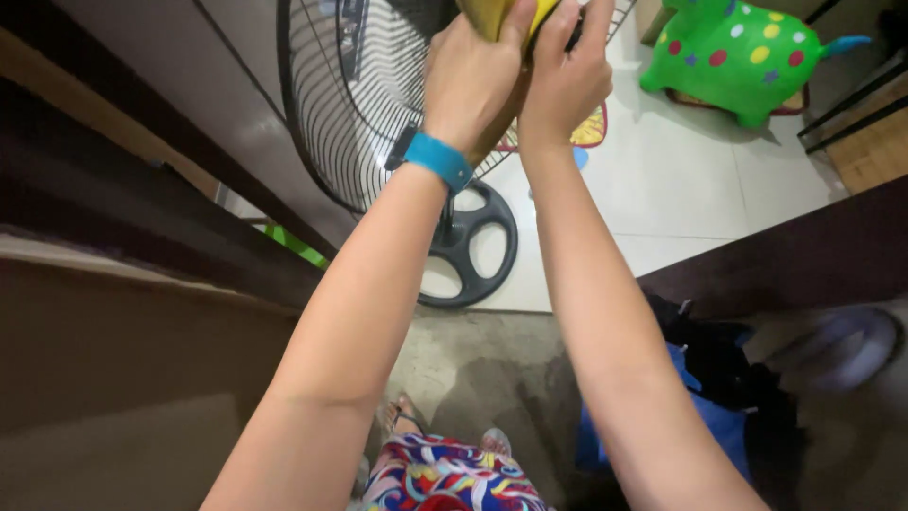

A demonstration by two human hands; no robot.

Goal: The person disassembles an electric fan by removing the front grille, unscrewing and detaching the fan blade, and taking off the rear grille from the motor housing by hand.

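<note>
Both hands up at the fan grille [331, 104] — yellow cloth [492, 14] pinched between them at the grille's upper right edge, mostly cut off by the frame top. Left hand [468, 80] clenched on it; right hand [566, 80] fingers also wrapped on — both equally close.

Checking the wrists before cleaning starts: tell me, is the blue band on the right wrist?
No, the blue band wraps the wrist of the left hand; the right hand has a bare wrist.
</note>
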